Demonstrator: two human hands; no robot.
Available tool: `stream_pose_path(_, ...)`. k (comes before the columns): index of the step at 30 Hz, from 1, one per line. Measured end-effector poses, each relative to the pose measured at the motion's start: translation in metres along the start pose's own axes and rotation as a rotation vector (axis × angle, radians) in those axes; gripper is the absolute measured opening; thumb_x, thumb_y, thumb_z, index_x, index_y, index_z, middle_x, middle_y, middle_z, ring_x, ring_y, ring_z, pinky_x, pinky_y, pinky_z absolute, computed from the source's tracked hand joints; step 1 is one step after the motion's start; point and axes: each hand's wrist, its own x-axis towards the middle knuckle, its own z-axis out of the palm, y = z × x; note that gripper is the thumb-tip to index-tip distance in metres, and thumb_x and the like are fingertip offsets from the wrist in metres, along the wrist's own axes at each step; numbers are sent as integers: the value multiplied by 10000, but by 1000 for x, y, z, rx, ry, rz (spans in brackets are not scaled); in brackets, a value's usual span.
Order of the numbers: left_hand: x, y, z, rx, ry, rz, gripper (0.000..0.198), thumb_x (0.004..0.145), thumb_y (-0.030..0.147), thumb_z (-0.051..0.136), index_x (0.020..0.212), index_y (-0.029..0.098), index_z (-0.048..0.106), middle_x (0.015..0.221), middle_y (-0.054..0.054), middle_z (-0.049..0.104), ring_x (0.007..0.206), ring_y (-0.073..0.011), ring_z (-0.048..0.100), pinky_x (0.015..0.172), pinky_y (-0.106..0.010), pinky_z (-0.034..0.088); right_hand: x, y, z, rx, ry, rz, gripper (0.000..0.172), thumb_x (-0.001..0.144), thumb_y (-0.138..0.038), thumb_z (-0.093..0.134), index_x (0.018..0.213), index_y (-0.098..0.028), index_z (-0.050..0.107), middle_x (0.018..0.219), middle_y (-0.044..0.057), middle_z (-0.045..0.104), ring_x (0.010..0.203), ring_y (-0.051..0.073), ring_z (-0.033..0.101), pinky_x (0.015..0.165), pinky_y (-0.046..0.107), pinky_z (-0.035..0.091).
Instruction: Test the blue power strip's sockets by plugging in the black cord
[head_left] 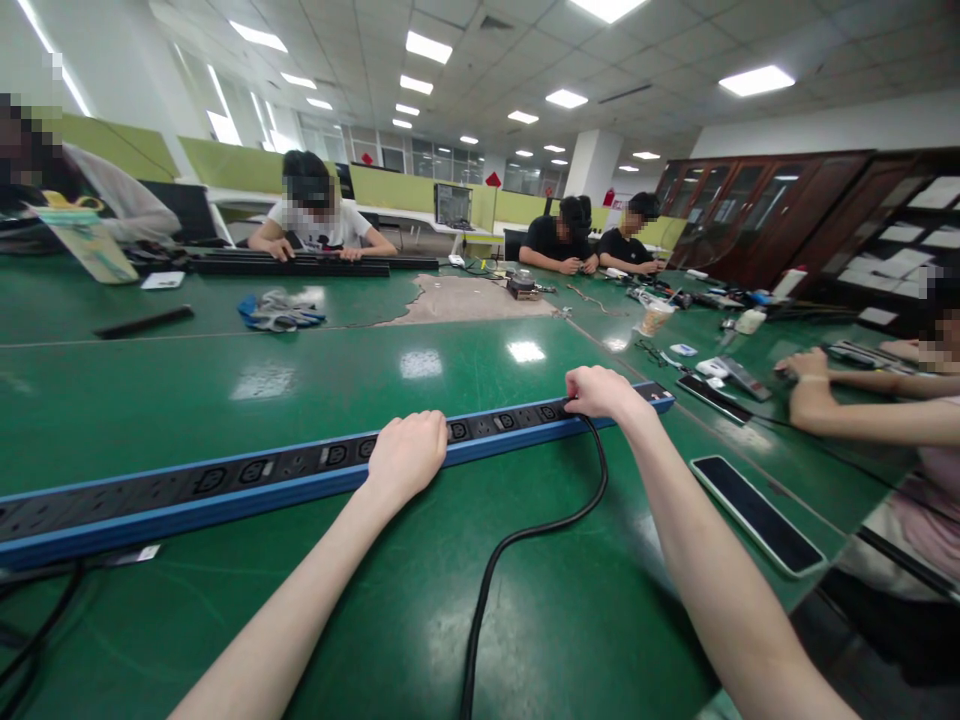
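Observation:
A long power strip (292, 463), blue-edged with a black face of sockets, lies slantwise across the green table. Wrapped over its middle is my left hand (407, 452), closed on the strip. Toward the strip's right end, my right hand (600, 391) has its fingers closed at the end of a black power cord (517, 535). That end sits at a socket, but my fingers hide the plug, so I cannot tell how deep it is in. From there the cord curves down toward me.
On the green table (360, 640), a phone (757, 515) lies right of my right forearm. Gloves (280, 311), a drink cup (656, 318) and a tape measure (523, 285) are farther back. A co-worker's arm (862, 400) reaches in at right; several people sit across.

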Motion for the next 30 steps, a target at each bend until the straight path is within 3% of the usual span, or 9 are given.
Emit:
stream_pose_path(8, -1, 0, -2, -28, -12, -14, 414, 1088, 294, 313, 970, 201, 700, 1013, -116, 778, 975, -268, 732, 885, -374, 481, -3, -9, -4, -64, 37, 27, 233, 864, -366, 759, 1050, -228, 781, 1120, 139, 783, 1044, 311, 742, 884, 399, 544)
stream_pose_path(13, -1, 0, -1, -30, 4, -7, 425, 1091, 297, 308, 959, 198, 700, 1001, -114, 776, 963, -268, 730, 879, -379, 479, 1, -6, -6, -15, -29, 29, 259, 823, -437, 805, 1023, -273, 798, 1105, 85, 789, 1025, 292, 742, 852, 373, 548)
stream_pose_path(19, -2, 1, -3, -22, 8, -17, 425, 1089, 299, 306, 952, 196, 694, 1002, -115, 778, 955, -268, 733, 858, -379, 479, -15, -17, 2, -142, 110, 31, 238, 925, -380, 716, 1087, -216, 778, 1111, 161, 783, 1029, 320, 750, 858, 392, 546)
stream_pose_path(25, -3, 1, -5, -26, -1, -28, 415, 1082, 288, 310, 957, 196, 696, 1018, -119, 785, 974, -266, 736, 872, -381, 481, -3, -6, -3, -77, -7, -21, 254, 854, -466, 782, 1031, -285, 790, 1101, 82, 792, 1030, 303, 747, 846, 383, 546)
stream_pose_path(30, -2, 1, -5, -26, -12, -33, 422, 1076, 285, 307, 959, 189, 701, 1021, -129, 785, 972, -269, 735, 878, -385, 485, -5, -9, -2, -114, 85, -1, 233, 893, -406, 741, 1055, -244, 784, 1089, 127, 789, 1010, 311, 752, 853, 395, 542)
